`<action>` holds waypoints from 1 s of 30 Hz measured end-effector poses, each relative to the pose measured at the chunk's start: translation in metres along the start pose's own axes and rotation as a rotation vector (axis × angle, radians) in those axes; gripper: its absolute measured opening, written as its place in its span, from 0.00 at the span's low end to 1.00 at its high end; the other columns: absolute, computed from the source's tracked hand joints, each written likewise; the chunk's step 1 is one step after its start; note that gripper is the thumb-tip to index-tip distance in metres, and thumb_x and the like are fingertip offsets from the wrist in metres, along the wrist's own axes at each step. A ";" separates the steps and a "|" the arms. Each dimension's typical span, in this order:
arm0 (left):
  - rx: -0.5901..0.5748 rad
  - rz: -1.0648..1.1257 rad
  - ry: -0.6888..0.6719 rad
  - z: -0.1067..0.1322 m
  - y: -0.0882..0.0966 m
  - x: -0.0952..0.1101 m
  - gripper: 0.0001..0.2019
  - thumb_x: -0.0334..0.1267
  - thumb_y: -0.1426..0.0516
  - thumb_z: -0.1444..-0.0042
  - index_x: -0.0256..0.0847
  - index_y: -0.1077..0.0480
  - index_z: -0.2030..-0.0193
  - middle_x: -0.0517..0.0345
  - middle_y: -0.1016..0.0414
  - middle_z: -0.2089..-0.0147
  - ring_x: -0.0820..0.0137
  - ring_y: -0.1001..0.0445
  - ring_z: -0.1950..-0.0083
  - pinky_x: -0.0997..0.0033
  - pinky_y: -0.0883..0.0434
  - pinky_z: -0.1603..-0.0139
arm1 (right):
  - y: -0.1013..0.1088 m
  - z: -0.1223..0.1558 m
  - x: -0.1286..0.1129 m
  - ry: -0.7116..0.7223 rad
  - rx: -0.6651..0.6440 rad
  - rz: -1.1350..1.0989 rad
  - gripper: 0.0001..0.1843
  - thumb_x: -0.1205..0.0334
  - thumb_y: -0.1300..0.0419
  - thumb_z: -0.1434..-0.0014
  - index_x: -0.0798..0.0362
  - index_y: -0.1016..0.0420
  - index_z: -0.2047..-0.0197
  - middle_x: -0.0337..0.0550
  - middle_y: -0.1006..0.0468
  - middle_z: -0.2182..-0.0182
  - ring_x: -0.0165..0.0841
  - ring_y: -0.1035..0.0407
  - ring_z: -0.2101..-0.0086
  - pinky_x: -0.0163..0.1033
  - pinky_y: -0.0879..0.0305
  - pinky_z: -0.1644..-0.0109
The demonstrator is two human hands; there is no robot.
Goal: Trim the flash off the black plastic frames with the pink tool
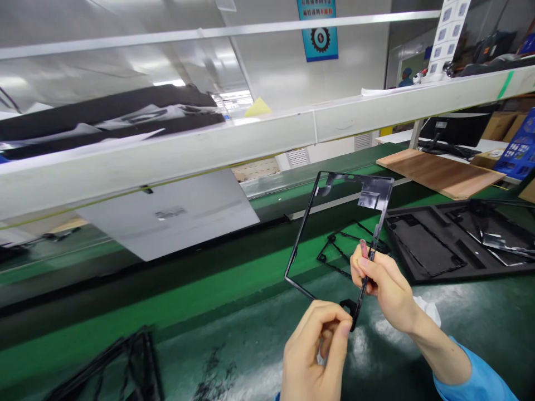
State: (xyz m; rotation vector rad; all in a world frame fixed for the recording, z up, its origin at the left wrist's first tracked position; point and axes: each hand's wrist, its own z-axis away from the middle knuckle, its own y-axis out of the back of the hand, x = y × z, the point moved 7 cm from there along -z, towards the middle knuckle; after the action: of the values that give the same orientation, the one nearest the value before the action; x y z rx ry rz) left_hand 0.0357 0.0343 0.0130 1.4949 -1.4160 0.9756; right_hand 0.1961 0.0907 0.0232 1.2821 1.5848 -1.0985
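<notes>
Room leftward, black tray (412, 264) rightward

This looks like a factory workshop: a long green surface (472, 317) beneath a white shelf (251, 136), several similar black frames (379, 223), a gear poster (318, 34) far off, and a blue crate (518, 147) and cardboard boxes (497, 127) at far right.

Tabletop (251, 334) showing green. Held frame (379, 227) showing black. Sleeve (474, 373) showing blue. Board (438, 171) near tabletop's far edge showing brown wood-grain streaks. Tray (443, 278) showing black. Poster (320, 42) displaying dark gear on blue.
</notes>
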 end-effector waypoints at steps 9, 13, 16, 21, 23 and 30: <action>0.078 -0.413 -0.436 0.009 0.000 0.014 0.12 0.26 0.38 0.29 0.48 0.16 0.52 0.54 0.17 0.58 0.65 0.18 0.59 0.68 0.23 0.52 | 0.003 0.003 0.002 0.058 0.002 0.174 0.24 0.50 0.49 0.18 0.48 0.35 0.68 0.36 0.35 0.74 0.33 0.44 0.73 0.42 0.48 0.68; -0.028 -0.510 -0.475 0.009 -0.006 0.021 0.11 0.23 0.40 0.30 0.46 0.22 0.55 0.56 0.20 0.60 0.67 0.21 0.60 0.70 0.25 0.53 | 0.004 -0.001 0.002 0.036 0.017 0.049 0.23 0.50 0.46 0.21 0.48 0.36 0.69 0.35 0.36 0.74 0.32 0.46 0.73 0.41 0.50 0.69; -0.081 -0.487 -0.492 0.009 -0.006 0.028 0.11 0.24 0.42 0.32 0.46 0.24 0.58 0.56 0.21 0.62 0.66 0.23 0.62 0.69 0.26 0.57 | 0.006 -0.006 0.003 -0.014 0.018 -0.082 0.22 0.49 0.43 0.25 0.48 0.38 0.70 0.33 0.38 0.75 0.31 0.50 0.75 0.40 0.53 0.72; -0.052 -0.501 -0.494 0.008 0.004 0.035 0.11 0.26 0.40 0.35 0.48 0.21 0.63 0.48 0.16 0.53 0.58 0.21 0.52 0.64 0.27 0.58 | 0.006 -0.009 0.004 -0.053 -0.011 -0.160 0.22 0.47 0.41 0.28 0.47 0.41 0.70 0.30 0.42 0.77 0.29 0.56 0.77 0.39 0.56 0.73; -0.061 -0.462 -0.489 0.007 0.003 0.035 0.10 0.29 0.39 0.34 0.48 0.20 0.64 0.47 0.15 0.48 0.52 0.22 0.44 0.61 0.26 0.54 | 0.005 -0.008 0.004 -0.061 -0.013 -0.175 0.22 0.46 0.41 0.28 0.47 0.40 0.70 0.30 0.41 0.77 0.28 0.56 0.77 0.39 0.56 0.73; -0.106 0.093 -0.380 0.010 -0.013 0.026 0.11 0.45 0.44 0.21 0.48 0.23 0.55 0.54 0.16 0.67 0.57 0.18 0.56 0.57 0.23 0.49 | 0.003 -0.007 0.007 -0.075 -0.023 -0.222 0.22 0.47 0.40 0.29 0.47 0.40 0.70 0.30 0.41 0.77 0.28 0.56 0.77 0.38 0.57 0.73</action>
State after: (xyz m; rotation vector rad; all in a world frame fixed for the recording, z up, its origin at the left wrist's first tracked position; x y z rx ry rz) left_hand 0.0498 0.0161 0.0327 1.6033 -1.7904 0.6797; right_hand 0.1974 0.0999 0.0187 1.0564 1.7073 -1.2456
